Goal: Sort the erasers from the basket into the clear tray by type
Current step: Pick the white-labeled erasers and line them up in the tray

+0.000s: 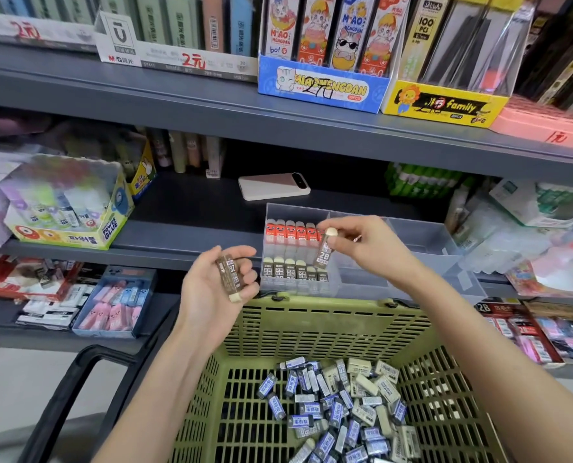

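2B eraser [324,251]: upright over the clear tray's [422,240] front-left row of matching brown ones
Handling: likely light and firm with a slick sleeve; grip the bare end
Right hand [367,243]: fingers pinch its cream tip
Left hand [216,289]: fingers curled round spare erasers [232,276]
Basket [311,305]: below, many remain

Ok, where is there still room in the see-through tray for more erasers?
In the clear tray, the right compartments, under and beyond the right hand, look bare. Its left compartment is crowded: red erasers behind, brown erasers in front. Bare shelf also lies between tray and glue box.
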Demonstrator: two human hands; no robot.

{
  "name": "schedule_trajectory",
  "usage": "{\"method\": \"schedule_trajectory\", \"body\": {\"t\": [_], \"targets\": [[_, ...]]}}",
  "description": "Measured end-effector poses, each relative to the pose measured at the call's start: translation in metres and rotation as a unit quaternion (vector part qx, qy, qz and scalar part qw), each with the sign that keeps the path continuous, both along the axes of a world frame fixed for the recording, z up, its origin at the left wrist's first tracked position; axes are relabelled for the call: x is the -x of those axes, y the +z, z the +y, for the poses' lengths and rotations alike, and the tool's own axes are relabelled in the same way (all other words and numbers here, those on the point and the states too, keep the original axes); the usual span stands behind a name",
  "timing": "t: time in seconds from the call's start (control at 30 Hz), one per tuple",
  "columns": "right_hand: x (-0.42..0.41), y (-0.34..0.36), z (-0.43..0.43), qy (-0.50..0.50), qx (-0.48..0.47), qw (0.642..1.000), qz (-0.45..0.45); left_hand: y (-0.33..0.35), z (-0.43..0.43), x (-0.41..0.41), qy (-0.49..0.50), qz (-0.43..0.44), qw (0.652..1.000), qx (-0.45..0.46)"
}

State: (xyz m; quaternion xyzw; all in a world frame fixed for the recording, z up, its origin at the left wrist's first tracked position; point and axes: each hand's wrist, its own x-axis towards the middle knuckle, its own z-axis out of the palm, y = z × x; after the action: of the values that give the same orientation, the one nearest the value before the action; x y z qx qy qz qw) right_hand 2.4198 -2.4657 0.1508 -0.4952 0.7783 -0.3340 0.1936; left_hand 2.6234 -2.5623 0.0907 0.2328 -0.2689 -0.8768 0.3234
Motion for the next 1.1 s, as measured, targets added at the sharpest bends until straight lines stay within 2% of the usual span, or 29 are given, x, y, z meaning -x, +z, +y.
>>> {"method": "schedule_trajectory", "body": {"t": [0.1,0.2,0.33,0.47,0.6,0.7,0.8,0.87,0.93,0.97,1.0,1.1], "targets": [[-0.003,-0.012,-0.005,0.023,-0.078,0.996,0.029,-0.001,-0.001,-0.001,0.012,0.0,1.0,-0.009],[-0.007,-0.023,-0.006,0.022,-0.108,0.992,0.056,-0.002,-0.002,-0.001,0.023,-0.001,1.0,-0.011],[-0.007,-0.029,-0.004,0.011,-0.087,0.993,0.083,-0.001,-0.002,-0.002,0.028,0.003,1.0,-0.01],[-0.008,-0.035,-0.006,0.005,-0.066,0.973,0.221,0.0,-0.002,-0.001,0.029,-0.008,0.999,-0.02],[-0.012,-0.042,-0.009,0.013,-0.079,0.956,0.283,-0.001,-0.002,0.001,0.033,-0.004,0.999,-0.036],[-0.012,-0.039,-0.012,0.014,-0.094,0.955,0.281,-0.001,-0.002,0.0,0.036,-0.015,0.999,0.001],[-0.017,-0.031,-0.013,0.021,-0.097,0.943,0.318,0.0,-0.002,-0.001,0.024,-0.047,0.997,0.064],[-0.026,-0.023,-0.011,0.012,-0.014,0.96,0.279,0.001,-0.001,-0.003,0.009,-0.066,0.992,0.105],[-0.041,-0.011,-0.008,0.039,0.076,0.988,0.131,0.002,0.002,-0.003,-0.005,-0.081,0.986,0.144],[-0.05,-0.006,-0.006,0.073,0.1,0.989,0.076,0.003,0.004,-0.002,-0.012,-0.09,0.982,0.163],[-0.058,-0.002,-0.005,0.105,0.107,0.986,0.07,0.003,0.007,-0.001,-0.019,-0.102,0.977,0.184],[-0.073,0.0,-0.004,0.162,0.105,0.966,0.171,0.002,0.015,0.002,-0.037,-0.146,0.961,0.233]]}}
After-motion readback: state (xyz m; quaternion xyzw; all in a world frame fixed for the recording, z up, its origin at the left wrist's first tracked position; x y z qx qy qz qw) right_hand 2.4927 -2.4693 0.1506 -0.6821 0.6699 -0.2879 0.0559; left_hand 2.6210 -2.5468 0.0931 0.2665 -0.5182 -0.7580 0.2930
